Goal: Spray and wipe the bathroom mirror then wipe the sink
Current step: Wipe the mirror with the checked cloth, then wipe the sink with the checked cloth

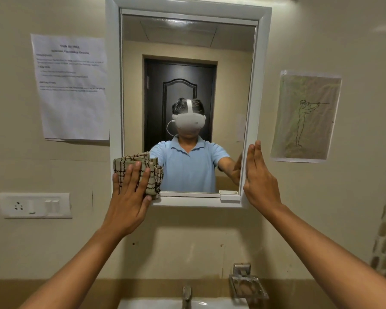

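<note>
A white-framed mirror (232,63) hangs on the beige wall and reflects a person in a blue shirt. My left hand (129,192) presses a folded beige checked cloth (152,168) flat against the mirror's lower left corner, fingers straight and spread. My right hand (260,181) lies flat with straight fingers against the right side of the mirror frame (263,63), near its lower corner. The white sink (221,304) shows only as a strip at the bottom edge, with a chrome tap (187,295) rising from it. No spray bottle is in view.
A printed sheet (71,85) is taped left of the mirror and a drawing (305,117) right of it. A socket-and-switch plate (35,205) sits at lower left. A metal soap holder (246,284) juts from the wall above the sink's right side.
</note>
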Available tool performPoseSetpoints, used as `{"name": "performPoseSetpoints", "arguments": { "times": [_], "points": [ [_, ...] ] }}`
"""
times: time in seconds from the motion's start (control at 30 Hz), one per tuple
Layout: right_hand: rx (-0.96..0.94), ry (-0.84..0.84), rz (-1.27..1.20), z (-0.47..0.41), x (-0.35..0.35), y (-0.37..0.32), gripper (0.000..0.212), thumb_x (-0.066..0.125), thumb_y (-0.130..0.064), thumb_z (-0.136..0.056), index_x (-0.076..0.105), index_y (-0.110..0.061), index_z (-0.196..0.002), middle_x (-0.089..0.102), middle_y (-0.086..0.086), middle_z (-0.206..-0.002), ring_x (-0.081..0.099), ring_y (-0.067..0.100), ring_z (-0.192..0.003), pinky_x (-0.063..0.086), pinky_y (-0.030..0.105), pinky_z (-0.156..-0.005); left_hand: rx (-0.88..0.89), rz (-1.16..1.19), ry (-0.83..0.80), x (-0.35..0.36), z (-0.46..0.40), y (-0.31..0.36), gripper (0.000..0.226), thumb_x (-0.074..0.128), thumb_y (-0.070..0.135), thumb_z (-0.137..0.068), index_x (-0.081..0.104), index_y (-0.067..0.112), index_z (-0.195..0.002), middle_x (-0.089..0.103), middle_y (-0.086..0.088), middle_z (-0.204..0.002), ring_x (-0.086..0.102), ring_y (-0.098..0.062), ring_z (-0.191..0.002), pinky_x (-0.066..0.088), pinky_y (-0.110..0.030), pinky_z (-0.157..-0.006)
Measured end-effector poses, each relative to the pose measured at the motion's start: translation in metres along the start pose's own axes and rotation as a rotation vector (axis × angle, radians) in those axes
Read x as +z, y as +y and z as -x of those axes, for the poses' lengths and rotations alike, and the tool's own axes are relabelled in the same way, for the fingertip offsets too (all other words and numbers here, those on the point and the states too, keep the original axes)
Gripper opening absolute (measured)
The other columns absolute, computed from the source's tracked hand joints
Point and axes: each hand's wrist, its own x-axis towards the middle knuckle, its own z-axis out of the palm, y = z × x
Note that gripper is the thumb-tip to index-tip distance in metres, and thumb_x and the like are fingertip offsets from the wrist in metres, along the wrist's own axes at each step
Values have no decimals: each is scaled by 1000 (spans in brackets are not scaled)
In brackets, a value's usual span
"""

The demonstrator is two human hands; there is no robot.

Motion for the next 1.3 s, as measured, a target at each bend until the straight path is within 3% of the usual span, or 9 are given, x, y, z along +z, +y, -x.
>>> {"name": "performPoseSetpoints", "arguments": {
  "times": [0.1, 0.2, 0.3, 0.43, 0.57, 0.67, 0.77, 0.97, 1.3],
  "points": [
    [4, -36, -2, 3, 0, -1, 78, 44, -12, -94, -6, -14, -154, -12, 3, -163, 32, 29, -143, 51, 28, -65, 49, -47, -17, 7, 19, 1, 89, 46, 56, -89, 9, 14, -158, 1, -14, -165, 1, -33, -152, 1, -60, -120],
    [25, -88, 16, 11, -2, -3, 72, 35, -17, -96, -5, -13, -155, -13, 4, -163, 17, 25, -149, 52, 30, -77, 57, -95, 2, 18, 34, 2, 106, 73, 19, -73, 10, 15, -158, 6, -15, -165, 4, -34, -152, 4, -60, -120],
    [37, -114, 56, 19, -5, -6, 71, 15, -33, -90, 0, -9, -155, -8, 7, -164, 22, 27, -148, 50, 33, -76, 26, -68, 48, 18, 33, 5, 109, 69, -5, -65, 14, 14, -157, 8, -14, -165, 5, -33, -152, 5, -59, -120],
    [31, -128, 35, 37, -1, -7, 70, 38, -7, -94, 4, -8, -155, -4, 8, -164, 15, 26, -150, 44, 43, -103, -42, 97, 50, 3, 38, 11, 102, 62, -10, -65, 23, 15, -156, 16, -11, -164, 8, -28, -152, 4, -55, -122],
    [14, -177, -27, 79, 12, -18, 75, 42, 2, -89, 8, -8, -155, 2, 9, -164, 11, 23, -151, 39, 43, -111, -274, 461, 111, -9, 77, 25, 86, 49, -14, -64, 43, 14, -145, 42, -10, -153, 33, -27, -145, 24, -51, -118],
    [12, -254, -88, 130, 26, -37, 73, 44, -1, -91, 10, -8, -155, 2, 8, -164, 9, 23, -151, 33, 44, -116, -614, 734, 173, -3, 117, 28, 57, 53, -9, -78, 54, 11, -132, 64, -10, -124, 59, -26, -110, 45, -32, -91],
    [4, -371, -115, 190, 43, -58, 71, 42, -3, -95, 7, -10, -156, -3, 6, -164, 1, 20, -151, 21, 43, -121, -1017, 1068, 165, 7, 156, 29, 35, 61, -2, -86, 59, 6, -119, 66, -13, -103, 63, -28, -88, 45, -34, -74],
    [50, -658, -165, 302, 78, -93, 67, 33, -10, -102, -8, -20, -155, -17, -1, -162, -15, 12, -149, -4, 29, -122, -1647, 1449, 7, 30, 240, 35, 33, 63, -1, -86, 63, 5, -119, 71, -7, -98, 69, -23, -87, 56, -26, -62],
    [104, -903, -127, 404, 109, -101, 62, 34, -10, -102, 5, -11, -156, -3, 4, -164, -5, 18, -151, -6, 29, -120, -1773, 1420, -275, 73, 315, 70, 25, 61, 14, -92, 67, 12, -116, 71, -16, -114, 68, -35, -105, 55, -51, -89]
  ]
}}
